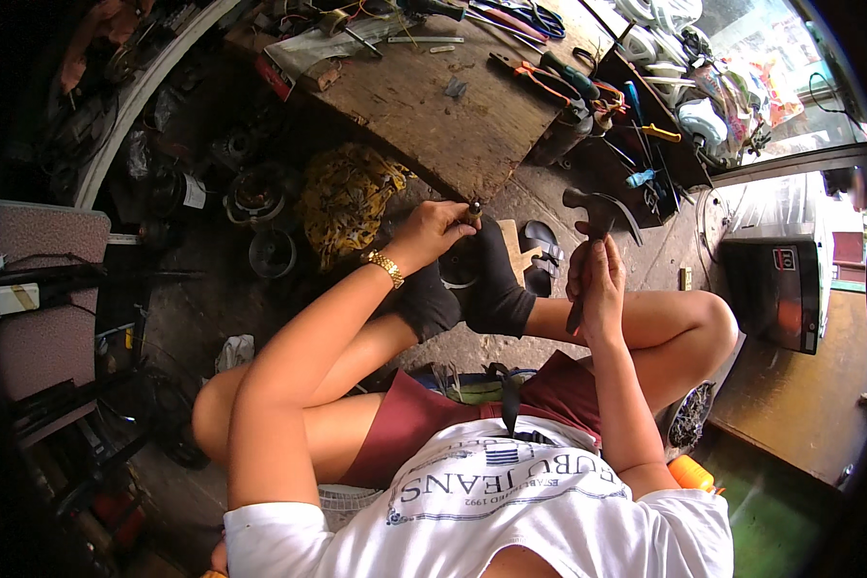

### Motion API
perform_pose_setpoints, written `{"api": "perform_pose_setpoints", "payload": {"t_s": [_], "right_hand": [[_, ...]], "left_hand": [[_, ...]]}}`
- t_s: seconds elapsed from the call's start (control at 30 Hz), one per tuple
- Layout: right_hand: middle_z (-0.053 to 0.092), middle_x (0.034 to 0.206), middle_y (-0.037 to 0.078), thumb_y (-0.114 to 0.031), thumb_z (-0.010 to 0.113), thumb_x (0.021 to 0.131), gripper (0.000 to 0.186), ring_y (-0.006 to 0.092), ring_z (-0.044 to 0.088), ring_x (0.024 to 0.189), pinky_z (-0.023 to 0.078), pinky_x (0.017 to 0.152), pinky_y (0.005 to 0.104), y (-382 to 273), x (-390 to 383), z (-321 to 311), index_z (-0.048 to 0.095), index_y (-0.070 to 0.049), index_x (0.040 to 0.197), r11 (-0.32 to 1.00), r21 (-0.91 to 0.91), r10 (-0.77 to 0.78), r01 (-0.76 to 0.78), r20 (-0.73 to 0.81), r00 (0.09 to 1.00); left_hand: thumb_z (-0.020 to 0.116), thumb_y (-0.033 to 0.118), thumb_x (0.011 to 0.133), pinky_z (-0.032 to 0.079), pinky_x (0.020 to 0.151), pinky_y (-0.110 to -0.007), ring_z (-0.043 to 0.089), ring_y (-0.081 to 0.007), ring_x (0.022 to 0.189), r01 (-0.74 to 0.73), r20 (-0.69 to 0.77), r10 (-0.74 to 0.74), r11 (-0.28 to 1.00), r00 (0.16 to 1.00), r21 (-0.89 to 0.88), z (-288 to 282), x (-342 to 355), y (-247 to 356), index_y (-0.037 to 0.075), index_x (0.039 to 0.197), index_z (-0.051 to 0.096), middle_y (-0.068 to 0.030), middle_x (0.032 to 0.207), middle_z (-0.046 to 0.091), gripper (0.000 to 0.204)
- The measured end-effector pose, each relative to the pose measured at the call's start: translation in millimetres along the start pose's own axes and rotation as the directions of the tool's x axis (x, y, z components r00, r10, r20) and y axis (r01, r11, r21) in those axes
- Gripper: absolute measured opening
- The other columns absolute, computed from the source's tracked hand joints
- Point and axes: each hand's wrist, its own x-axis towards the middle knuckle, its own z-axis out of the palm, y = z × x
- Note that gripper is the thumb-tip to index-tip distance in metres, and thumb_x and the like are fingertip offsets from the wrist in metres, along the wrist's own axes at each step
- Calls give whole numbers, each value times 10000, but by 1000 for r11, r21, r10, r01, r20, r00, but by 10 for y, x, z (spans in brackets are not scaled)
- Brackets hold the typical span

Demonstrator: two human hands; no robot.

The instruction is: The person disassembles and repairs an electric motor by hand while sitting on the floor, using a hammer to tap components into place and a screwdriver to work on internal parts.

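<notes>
Worn wooden bench (424, 116) ahead, orange-handled pliers (530, 70) on it; cluttered workshop, concrete floor (657, 258). Left hand (432, 231): grip pinched on a small dark part (474, 208), just by the bench's near corner. Right hand (599, 276): grip closed round claw hammer (602, 210), apart to the right, head up.

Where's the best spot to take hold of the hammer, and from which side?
Probably the free end of the hammer handle, coming from the picture's lower edge: it pokes out straight and slim below the right grip, opposite the claw head.
</notes>
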Motion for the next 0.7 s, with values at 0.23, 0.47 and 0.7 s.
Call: {"api": "perform_pose_setpoints", "payload": {"t_s": [0.23, 0.47, 0.7], "right_hand": [[452, 623, -10, -297, 423, 996, 346, 40, 376, 436, 302, 377, 183, 45, 4, -21, 499, -30, 1202, 999, -32, -5, 5, -7, 1000], [461, 621, -8, -290, 417, 998, 340, 43, 374, 419, 296, 365, 184, 119, 12, -30, 499, -28, 1199, 1000, -12, 8, -8, 11, 1000], [458, 626, -11, -287, 415, 999, 337, 41, 369, 413, 289, 359, 179, 167, 30, -47, 504, -25, 1191, 999, -10, 33, -33, 26, 999]], "left_hand": [[674, 68, 790, 502, 678, -287, 673, -202, 762, 5, -3, -5, 999, 1000, -37, 193, -57, -230, 1, 851, 647, -118, 805, 682, 94], [667, 64, 793, 503, 684, -292, 673, -205, 767, -49, 39, 50, 998, 998, -25, 221, -61, -275, -4, 872, 642, -127, 815, 679, 107], [680, 67, 782, 500, 669, -302, 667, -219, 767, -71, 41, 72, 997, 997, -14, 262, -51, -274, -10, 876, 633, -127, 819, 667, 130]]}}
